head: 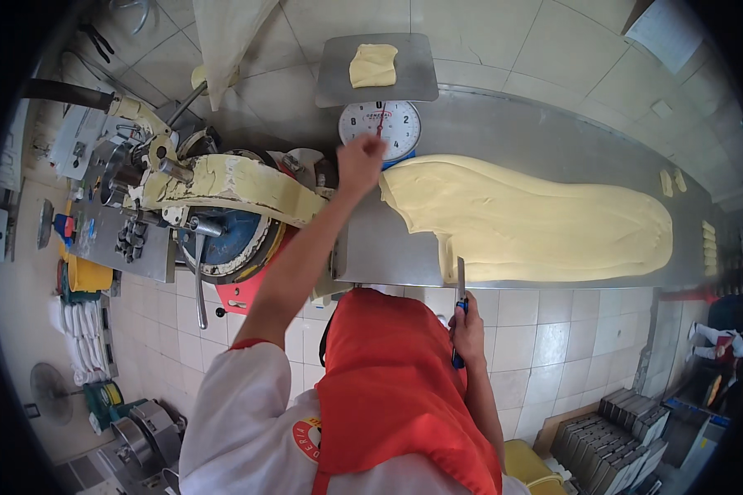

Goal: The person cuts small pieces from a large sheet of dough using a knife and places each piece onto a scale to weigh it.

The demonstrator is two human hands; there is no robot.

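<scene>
My left hand [363,162] is raised in front of the dial scale [379,131]. Its fingers are blurred and partly curled, so whether anything is in them is not clear. A squarish piece of pale yellow dough [373,65] rests on the scale's flat metal pan [332,74]. In my right hand [469,331] is a knife [461,278] with a blue and black handle, its straight blade pointing away from me over the table's front edge. The blade tip overlaps the cut left end of a long dough slab [532,223].
The slab lies on a steel table [381,247]. A worn cream-coloured machine [229,185] with a lever stands close on the left. Small dough strips [673,182] lie at the far right, with several more pieces [709,247] beyond. Metal pans [600,445] are stacked behind me, on the right.
</scene>
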